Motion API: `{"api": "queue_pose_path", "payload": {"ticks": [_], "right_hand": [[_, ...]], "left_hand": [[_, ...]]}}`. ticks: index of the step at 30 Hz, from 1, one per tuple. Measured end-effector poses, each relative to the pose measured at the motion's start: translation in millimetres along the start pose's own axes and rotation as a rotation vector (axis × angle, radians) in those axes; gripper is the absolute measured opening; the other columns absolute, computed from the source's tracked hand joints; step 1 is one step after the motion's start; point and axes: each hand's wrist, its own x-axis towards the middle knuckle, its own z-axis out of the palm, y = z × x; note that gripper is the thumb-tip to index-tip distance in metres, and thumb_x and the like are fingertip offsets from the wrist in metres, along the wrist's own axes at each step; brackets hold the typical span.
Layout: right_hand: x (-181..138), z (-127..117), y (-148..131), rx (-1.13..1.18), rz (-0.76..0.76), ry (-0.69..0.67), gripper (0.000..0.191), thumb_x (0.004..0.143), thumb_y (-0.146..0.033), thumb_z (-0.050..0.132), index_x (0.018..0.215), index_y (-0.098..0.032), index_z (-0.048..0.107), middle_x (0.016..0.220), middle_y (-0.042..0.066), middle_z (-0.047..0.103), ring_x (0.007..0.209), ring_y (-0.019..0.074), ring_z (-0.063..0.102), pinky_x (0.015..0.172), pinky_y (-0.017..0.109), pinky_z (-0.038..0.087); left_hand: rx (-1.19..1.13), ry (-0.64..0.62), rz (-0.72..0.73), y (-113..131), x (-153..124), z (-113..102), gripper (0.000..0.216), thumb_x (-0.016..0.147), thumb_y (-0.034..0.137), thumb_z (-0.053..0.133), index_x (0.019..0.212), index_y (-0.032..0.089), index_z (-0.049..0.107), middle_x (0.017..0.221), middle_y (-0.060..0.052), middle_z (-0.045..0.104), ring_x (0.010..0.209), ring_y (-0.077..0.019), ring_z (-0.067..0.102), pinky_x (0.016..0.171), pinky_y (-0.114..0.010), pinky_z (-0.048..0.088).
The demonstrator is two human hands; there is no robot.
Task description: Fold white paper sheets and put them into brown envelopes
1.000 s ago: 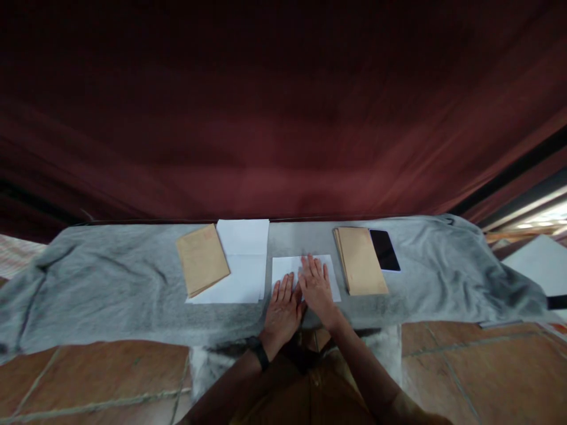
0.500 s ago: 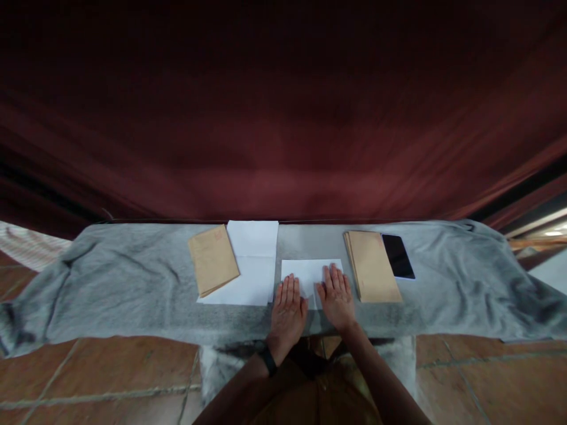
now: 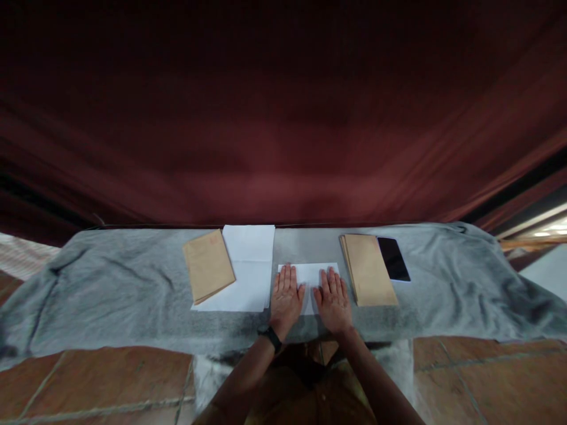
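A folded white sheet of paper (image 3: pixel 310 274) lies on the grey cloth (image 3: pixel 133 289) in front of me. My left hand (image 3: pixel 286 297) rests flat on its left part, fingers stretched out and together. My right hand (image 3: pixel 333 298) lies flat on its right part, fingers likewise extended. Neither hand holds anything. A dark band sits on my left wrist.
Left of my hands lies a stack of white paper (image 3: pixel 248 268) with brown envelopes (image 3: pixel 208 265) on its left side. To the right sits a second pile of brown envelopes (image 3: pixel 368 269), then a black phone (image 3: pixel 393 258). A dark red curtain (image 3: pixel 283 118) hangs behind.
My right hand slid from the sheet's middle, beside the left hand, out to its right part. My left hand moved further up onto the sheet. The sheet looks shorter front to back.
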Motion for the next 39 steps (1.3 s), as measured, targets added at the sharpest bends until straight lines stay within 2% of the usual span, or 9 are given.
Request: {"api": "queue_pose_path", "payload": {"ticks": [4, 8, 14, 17, 23, 29, 33, 36, 39], "right_hand": [[-1, 0, 0, 0.025, 0.038, 0.030, 0.063, 0.104, -0.040, 0.038, 0.158, -0.010, 0.026, 0.161, 0.021, 0.028, 0.146, 0.0324, 0.034, 0.116, 0.052, 0.032], [7, -5, -7, 0.035, 0.071, -0.015, 0.056, 0.105, -0.034, 0.033, 0.154, -0.009, 0.035, 0.158, 0.021, 0.036, 0.145, 0.0322, 0.037, 0.115, 0.053, 0.031], [31, -9, -30, 0.127, -0.132, -0.174, 0.047, 0.104, -0.030, 0.036, 0.148, -0.016, 0.047, 0.157, 0.012, 0.042, 0.146, 0.0251, 0.035, 0.120, 0.046, 0.027], [33, -4, -27, 0.103, -0.071, -0.130, 0.050, 0.103, -0.033, 0.039, 0.149, -0.015, 0.045, 0.159, 0.015, 0.037, 0.146, 0.0276, 0.035, 0.118, 0.048, 0.029], [19, 6, -1, 0.036, 0.059, -0.029, 0.059, 0.105, -0.041, 0.034, 0.154, -0.007, 0.035, 0.159, 0.022, 0.032, 0.147, 0.0324, 0.032, 0.116, 0.052, 0.031], [10, 6, 5, 0.028, 0.081, 0.011, 0.065, 0.105, -0.043, 0.032, 0.158, -0.008, 0.022, 0.160, 0.023, 0.030, 0.146, 0.0330, 0.034, 0.116, 0.053, 0.032], [11, 6, 3, 0.025, 0.078, 0.031, 0.065, 0.105, -0.042, 0.032, 0.159, -0.009, 0.020, 0.160, 0.022, 0.030, 0.145, 0.0336, 0.036, 0.115, 0.052, 0.033], [10, 5, 2, 0.018, 0.077, 0.031, 0.065, 0.105, -0.043, 0.033, 0.159, -0.008, 0.021, 0.160, 0.023, 0.031, 0.145, 0.0337, 0.036, 0.115, 0.051, 0.033], [10, 5, 3, 0.015, 0.073, 0.033, 0.064, 0.105, -0.042, 0.034, 0.158, -0.008, 0.023, 0.160, 0.023, 0.031, 0.145, 0.0339, 0.036, 0.115, 0.051, 0.032]], "left_hand": [[0.000, 0.035, -0.042, -1, -2, -2, 0.062, 0.101, 0.034, 0.036, 0.153, 0.003, 0.029, 0.159, -0.022, 0.035, 0.151, -0.0307, 0.026, 0.119, -0.052, 0.034], [0.013, 0.018, -0.031, 0, -1, -6, 0.060, 0.100, 0.033, 0.039, 0.153, 0.004, 0.032, 0.159, -0.022, 0.033, 0.151, -0.0317, 0.026, 0.120, -0.053, 0.032], [0.027, -0.006, 0.010, -2, -1, -7, 0.060, 0.098, 0.024, 0.042, 0.155, 0.011, 0.030, 0.163, -0.020, 0.026, 0.152, -0.0327, 0.021, 0.120, -0.056, 0.029], [0.019, 0.007, 0.002, -2, -1, -7, 0.060, 0.098, 0.025, 0.041, 0.156, 0.012, 0.030, 0.163, -0.019, 0.027, 0.152, -0.0325, 0.021, 0.119, -0.056, 0.031], [-0.027, 0.056, -0.026, -2, -2, -4, 0.063, 0.100, 0.031, 0.040, 0.156, 0.008, 0.025, 0.160, -0.022, 0.031, 0.151, -0.0326, 0.024, 0.118, -0.055, 0.034], [-0.052, 0.124, -0.072, -1, -5, -2, 0.068, 0.102, 0.036, 0.037, 0.158, 0.005, 0.016, 0.158, -0.025, 0.034, 0.149, -0.0333, 0.031, 0.117, -0.056, 0.035], [-0.024, 0.153, -0.108, 2, -11, -4, 0.068, 0.102, 0.039, 0.036, 0.158, 0.005, 0.017, 0.157, -0.025, 0.035, 0.148, -0.0341, 0.031, 0.116, -0.056, 0.037], [0.008, 0.117, -0.086, 6, -23, -7, 0.065, 0.102, 0.037, 0.036, 0.157, 0.006, 0.022, 0.158, -0.022, 0.037, 0.148, -0.0321, 0.032, 0.117, -0.055, 0.036], [0.030, 0.023, 0.026, 11, -38, -14, 0.060, 0.101, 0.032, 0.039, 0.156, 0.011, 0.028, 0.159, -0.016, 0.037, 0.149, -0.0278, 0.032, 0.119, -0.050, 0.036]]}}
